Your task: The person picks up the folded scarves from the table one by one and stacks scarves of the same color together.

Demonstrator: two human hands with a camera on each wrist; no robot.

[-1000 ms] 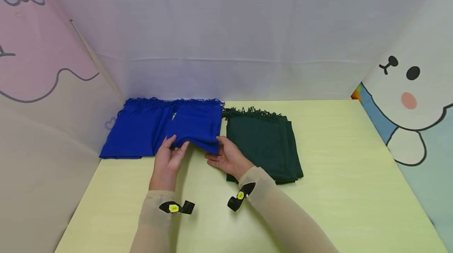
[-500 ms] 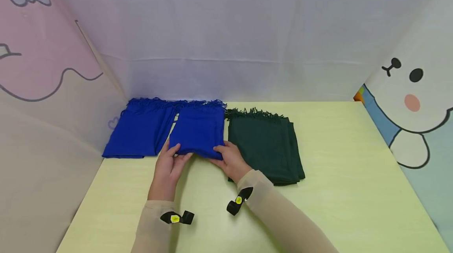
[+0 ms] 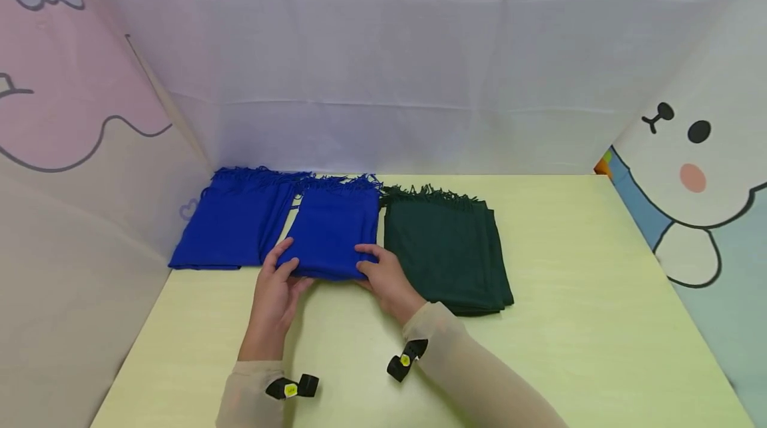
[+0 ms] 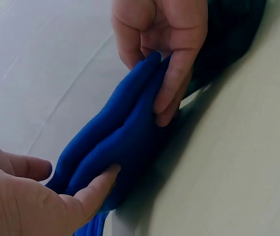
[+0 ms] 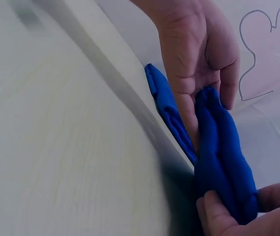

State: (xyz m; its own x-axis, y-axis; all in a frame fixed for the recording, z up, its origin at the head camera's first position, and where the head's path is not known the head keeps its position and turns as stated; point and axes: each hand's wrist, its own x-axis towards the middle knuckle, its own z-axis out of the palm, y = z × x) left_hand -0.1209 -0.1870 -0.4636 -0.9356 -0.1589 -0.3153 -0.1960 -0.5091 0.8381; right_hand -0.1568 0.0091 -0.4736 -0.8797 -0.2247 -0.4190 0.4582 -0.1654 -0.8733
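Observation:
A folded blue scarf (image 3: 332, 225) with a fringed far end lies in the middle of the head view. My left hand (image 3: 277, 298) grips its near left corner, and my right hand (image 3: 388, 281) grips the near right corner. Thumbs are above the cloth and other fingers go beneath it, partly hidden. The near edge is lifted off the table; in the left wrist view the scarf's fold (image 4: 125, 128) shows thick layers between both hands. A second folded blue scarf (image 3: 230, 231) lies to the left. On the right, beside my right hand, is a folded dark green scarf (image 3: 440, 248).
The pale yellow table (image 3: 569, 295) extends to the right and toward me. A white cloth wall (image 3: 383, 82) stands along its back edge. Printed side panels, one with a cartoon face (image 3: 689, 162), close in the left and right.
Both hands have drawn the middle blue scarf's near edge toward me, and its sagging front has flattened out. The thumbs now lie on top of it. The other two scarves stay put.

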